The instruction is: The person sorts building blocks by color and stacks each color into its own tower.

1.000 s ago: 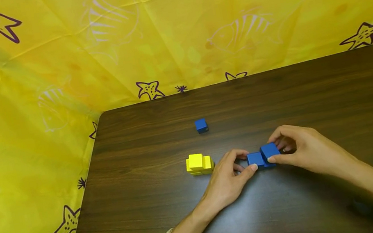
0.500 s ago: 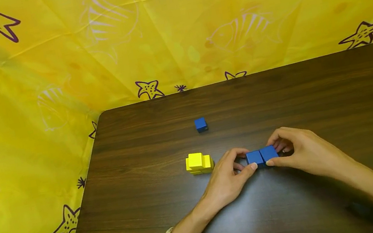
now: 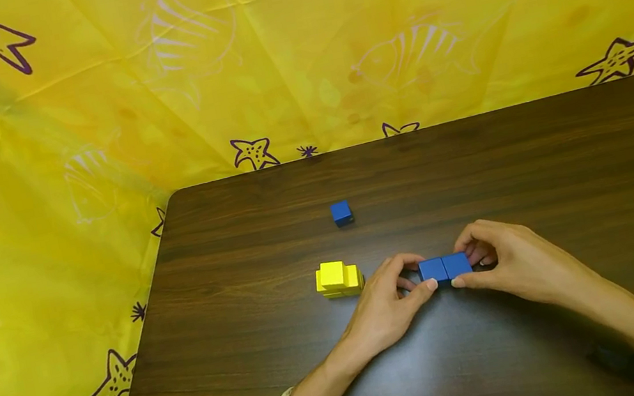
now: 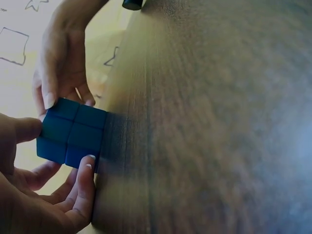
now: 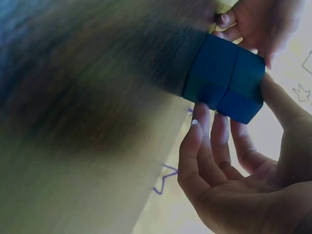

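Observation:
Several blue cubes stand joined as a two-layer block on the table; the head view shows the top left cube [image 3: 432,270] and the top right cube [image 3: 457,264] side by side, edges flush. My left hand [image 3: 387,299] pinches the left end between thumb and fingers. At the other end, my right hand [image 3: 518,258] has its thumb at the near side and its fingers at the far side of the top right cube. From the left wrist, seams divide the blue block [image 4: 72,131]; the right wrist view shows its two layers [image 5: 222,73].
Left of my left hand sits a small stack of yellow blocks [image 3: 334,278]. A lone blue cube [image 3: 341,213] lies farther back on the dark wooden table [image 3: 235,241]. Yellow patterned cloth [image 3: 291,54] hangs behind and to the left.
The right top cube, tilted and raised in my right hand a second ago, has come down level beside the left one. My left hand has stayed in place.

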`<state>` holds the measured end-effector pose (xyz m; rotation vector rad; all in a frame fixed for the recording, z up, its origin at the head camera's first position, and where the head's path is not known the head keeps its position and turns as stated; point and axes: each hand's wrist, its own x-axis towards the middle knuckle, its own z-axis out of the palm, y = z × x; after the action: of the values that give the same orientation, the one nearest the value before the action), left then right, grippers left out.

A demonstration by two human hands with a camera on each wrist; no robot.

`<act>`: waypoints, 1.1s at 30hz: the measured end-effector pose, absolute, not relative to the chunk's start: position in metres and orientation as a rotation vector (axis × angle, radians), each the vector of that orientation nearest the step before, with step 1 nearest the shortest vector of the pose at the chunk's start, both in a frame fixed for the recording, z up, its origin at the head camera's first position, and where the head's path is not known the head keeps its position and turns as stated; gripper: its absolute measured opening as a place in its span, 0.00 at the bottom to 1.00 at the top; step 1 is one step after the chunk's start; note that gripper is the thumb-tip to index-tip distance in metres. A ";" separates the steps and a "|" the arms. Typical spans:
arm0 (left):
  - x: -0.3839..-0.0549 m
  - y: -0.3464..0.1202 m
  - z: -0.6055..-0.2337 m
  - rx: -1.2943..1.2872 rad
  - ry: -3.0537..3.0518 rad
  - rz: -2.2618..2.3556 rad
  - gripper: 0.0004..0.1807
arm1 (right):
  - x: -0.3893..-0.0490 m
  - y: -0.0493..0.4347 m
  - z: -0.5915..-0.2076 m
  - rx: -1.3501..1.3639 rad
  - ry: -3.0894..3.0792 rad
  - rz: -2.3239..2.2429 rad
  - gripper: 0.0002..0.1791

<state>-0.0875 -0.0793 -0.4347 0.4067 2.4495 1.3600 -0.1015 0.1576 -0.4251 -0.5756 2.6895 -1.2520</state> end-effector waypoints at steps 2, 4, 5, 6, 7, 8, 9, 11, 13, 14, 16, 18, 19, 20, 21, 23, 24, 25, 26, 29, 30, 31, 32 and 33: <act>-0.088 -0.080 -0.435 0.422 2.455 1.352 0.18 | -0.101 0.157 -0.425 -0.579 2.687 -1.256 0.18; -0.089 -0.080 -0.435 0.440 2.467 1.336 0.19 | -0.101 0.157 -0.426 -0.583 2.685 -1.258 0.18; -0.089 -0.080 -0.435 0.445 2.473 1.327 0.19 | -0.101 0.157 -0.426 -0.586 2.685 -1.260 0.17; -0.089 -0.080 -0.435 0.446 2.478 1.316 0.19 | -0.101 0.157 -0.426 -0.590 2.685 -1.260 0.17; -0.089 -0.080 -0.435 0.448 2.482 1.305 0.19 | -0.101 0.156 -0.426 -0.592 2.686 -1.261 0.17; -0.090 -0.080 -0.435 0.447 2.483 1.297 0.19 | -0.100 0.156 -0.426 -0.594 2.684 -1.264 0.17; -0.090 -0.080 -0.435 0.445 2.484 1.289 0.19 | -0.100 0.156 -0.426 -0.596 2.684 -1.265 0.17; -0.090 -0.080 -0.435 0.446 2.483 1.281 0.19 | -0.100 0.156 -0.426 -0.591 2.676 -1.272 0.17; -0.090 -0.080 -0.434 0.453 2.484 1.277 0.19 | -0.099 0.157 -0.425 -0.581 2.667 -1.273 0.17; -0.091 -0.080 -0.434 0.457 2.484 1.277 0.19 | -0.099 0.157 -0.425 -0.574 2.662 -1.272 0.17; -0.091 -0.080 -0.434 0.463 2.483 1.276 0.19 | -0.099 0.157 -0.425 -0.560 2.652 -1.268 0.17; -0.091 -0.080 -0.433 0.465 2.481 1.275 0.19 | -0.099 0.157 -0.424 -0.554 2.649 -1.259 0.17; -0.091 -0.080 -0.433 0.464 2.478 1.274 0.19 | -0.099 0.157 -0.424 -0.554 2.647 -1.259 0.17; -0.091 -0.080 -0.433 0.463 2.476 1.274 0.19 | -0.099 0.157 -0.425 -0.554 2.649 -1.257 0.17; -0.091 -0.080 -0.433 0.462 2.474 1.273 0.19 | -0.099 0.156 -0.425 -0.556 2.650 -1.257 0.17; -0.091 -0.080 -0.433 0.468 2.475 1.272 0.19 | -0.098 0.156 -0.425 -0.560 2.653 -1.257 0.17; -0.092 -0.080 -0.433 0.472 2.476 1.275 0.19 | -0.098 0.157 -0.426 -0.561 2.653 -1.257 0.17; -0.092 -0.080 -0.434 0.476 2.476 1.275 0.19 | -0.098 0.157 -0.426 -0.563 2.652 -1.260 0.18; -0.092 -0.080 -0.434 0.481 2.476 1.277 0.19 | -0.098 0.157 -0.426 -0.567 2.650 -1.259 0.18; -0.092 -0.080 -0.434 0.488 2.472 1.287 0.19 | -0.100 0.159 -0.425 -0.584 2.645 -1.252 0.21; -0.091 -0.081 -0.434 0.485 2.468 1.293 0.19 | -0.100 0.159 -0.424 -0.591 2.646 -1.250 0.23; -0.091 -0.081 -0.434 0.480 2.462 1.297 0.19 | -0.101 0.160 -0.423 -0.597 2.650 -1.243 0.24; -0.091 -0.081 -0.433 0.478 2.458 1.303 0.19 | -0.102 0.161 -0.422 -0.599 2.654 -1.237 0.25; -0.091 -0.081 -0.433 0.476 2.454 1.310 0.19 | -0.103 0.161 -0.421 -0.601 2.663 -1.229 0.25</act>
<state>-0.0909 -0.0809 -0.4326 0.4755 2.4544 1.3096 -0.1029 0.1614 -0.4208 -0.6006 2.6630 -1.2293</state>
